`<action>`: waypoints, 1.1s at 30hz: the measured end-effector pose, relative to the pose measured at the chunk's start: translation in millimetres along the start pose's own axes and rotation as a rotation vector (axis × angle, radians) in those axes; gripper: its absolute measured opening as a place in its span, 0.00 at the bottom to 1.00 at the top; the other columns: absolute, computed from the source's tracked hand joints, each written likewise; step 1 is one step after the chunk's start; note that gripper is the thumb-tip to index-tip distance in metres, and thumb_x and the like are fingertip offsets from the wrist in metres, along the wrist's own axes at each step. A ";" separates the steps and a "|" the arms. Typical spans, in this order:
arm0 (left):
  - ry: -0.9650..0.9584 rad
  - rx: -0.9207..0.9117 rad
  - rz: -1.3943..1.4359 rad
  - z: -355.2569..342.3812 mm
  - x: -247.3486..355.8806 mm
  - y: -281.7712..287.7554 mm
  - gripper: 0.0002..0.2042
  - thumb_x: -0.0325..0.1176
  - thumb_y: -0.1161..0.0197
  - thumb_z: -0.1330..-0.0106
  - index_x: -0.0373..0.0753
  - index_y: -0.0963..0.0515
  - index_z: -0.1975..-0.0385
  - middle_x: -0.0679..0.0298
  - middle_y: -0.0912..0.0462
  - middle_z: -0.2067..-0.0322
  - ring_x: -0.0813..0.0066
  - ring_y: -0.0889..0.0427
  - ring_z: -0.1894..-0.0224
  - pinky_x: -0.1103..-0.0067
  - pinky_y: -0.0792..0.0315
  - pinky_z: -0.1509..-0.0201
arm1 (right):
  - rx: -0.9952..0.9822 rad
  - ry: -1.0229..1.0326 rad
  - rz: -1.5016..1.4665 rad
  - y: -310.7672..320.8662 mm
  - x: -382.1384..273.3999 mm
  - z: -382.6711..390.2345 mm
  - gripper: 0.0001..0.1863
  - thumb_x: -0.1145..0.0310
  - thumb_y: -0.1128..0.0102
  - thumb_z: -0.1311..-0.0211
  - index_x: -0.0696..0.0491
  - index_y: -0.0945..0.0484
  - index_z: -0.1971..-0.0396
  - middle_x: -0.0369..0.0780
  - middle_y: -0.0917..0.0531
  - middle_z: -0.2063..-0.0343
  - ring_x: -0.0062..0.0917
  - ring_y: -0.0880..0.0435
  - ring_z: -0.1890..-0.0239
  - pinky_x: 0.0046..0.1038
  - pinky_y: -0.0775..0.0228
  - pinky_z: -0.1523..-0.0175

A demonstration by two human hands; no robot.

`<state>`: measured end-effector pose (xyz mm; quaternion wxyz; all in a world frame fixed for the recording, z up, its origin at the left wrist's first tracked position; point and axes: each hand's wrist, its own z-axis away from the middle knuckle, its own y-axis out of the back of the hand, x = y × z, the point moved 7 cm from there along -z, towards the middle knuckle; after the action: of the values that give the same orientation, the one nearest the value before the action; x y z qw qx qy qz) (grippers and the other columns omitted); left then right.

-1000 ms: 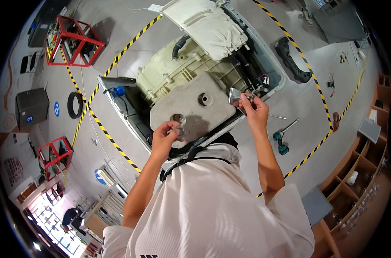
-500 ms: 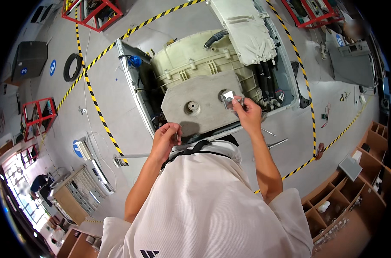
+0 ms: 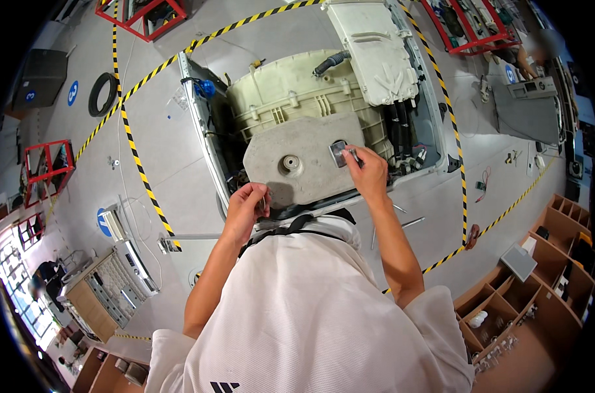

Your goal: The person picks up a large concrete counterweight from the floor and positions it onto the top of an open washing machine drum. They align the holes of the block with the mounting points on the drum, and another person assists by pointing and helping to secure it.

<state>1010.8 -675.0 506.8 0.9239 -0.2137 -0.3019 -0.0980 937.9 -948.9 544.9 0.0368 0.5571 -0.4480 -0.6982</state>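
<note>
An opened washing machine lies in front of me, its pale plastic tub [image 3: 271, 85] showing. On the tub is a grey concrete counterweight [image 3: 310, 177] with two round recesses, the left one with a metal fitting inside. My right hand [image 3: 368, 171] is closed in a pinch on a small shiny square piece [image 3: 337, 154], dark with a light rim, over the right recess; its kind is unclear. At the counterweight's near left corner, my left hand [image 3: 246, 208] has its fingers curled together. Whatever they hold is too small to make out.
A white plastic housing [image 3: 373, 56] and black hoses [image 3: 401, 128] sit on the machine's right side. Metal rods [image 3: 412, 222] lie on the floor at right. Black-and-yellow tape [image 3: 140, 167] borders the area. A wooden compartment box [image 3: 507, 295] stands lower right, red racks [image 3: 471, 26] farther off.
The square piece has tilted and turned darker, and my right hand has shifted slightly left and down with it. My left hand stays curled near the same corner. The whole view has shifted slightly.
</note>
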 end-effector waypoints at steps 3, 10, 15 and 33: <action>0.006 -0.003 -0.010 -1.4 2.1 -1.1 0.09 0.36 0.42 0.34 0.37 0.25 0.68 0.68 0.23 0.75 0.82 0.27 0.77 0.81 0.31 0.73 | -0.056 -0.060 -0.015 -2.4 3.3 -5.5 0.08 0.68 0.36 0.45 0.57 0.18 0.68 0.44 0.18 0.73 0.36 0.19 0.73 0.29 0.29 0.67; 0.003 0.000 -0.032 -3.1 4.5 0.6 0.09 0.37 0.42 0.34 0.37 0.25 0.66 0.69 0.24 0.75 0.83 0.29 0.78 0.83 0.33 0.75 | -0.031 -0.092 -0.118 -1.8 9.6 2.9 0.08 0.71 0.36 0.45 0.59 0.19 0.67 0.42 0.17 0.74 0.24 0.20 0.76 0.23 0.31 0.70; 0.030 0.002 -0.014 -3.4 1.8 4.0 0.10 0.38 0.42 0.34 0.37 0.25 0.65 0.69 0.25 0.76 0.85 0.31 0.79 0.83 0.35 0.77 | -0.006 -0.209 -0.229 0.2 18.0 17.2 0.09 0.71 0.35 0.45 0.59 0.18 0.66 0.41 0.17 0.75 0.18 0.21 0.78 0.20 0.33 0.72; -0.027 0.022 0.121 4.8 1.8 13.5 0.07 0.30 0.47 0.33 0.35 0.27 0.60 0.63 0.22 0.68 0.76 0.22 0.68 0.76 0.24 0.60 | -0.257 0.011 -0.258 -45.3 -51.6 34.1 0.07 0.72 0.36 0.46 0.57 0.18 0.67 0.42 0.18 0.75 0.25 0.22 0.78 0.22 0.33 0.73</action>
<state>1013.9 -660.9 506.9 0.9262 -0.2229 -0.3019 -0.0356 950.0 -873.6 552.3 0.0201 0.6044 -0.2798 -0.7456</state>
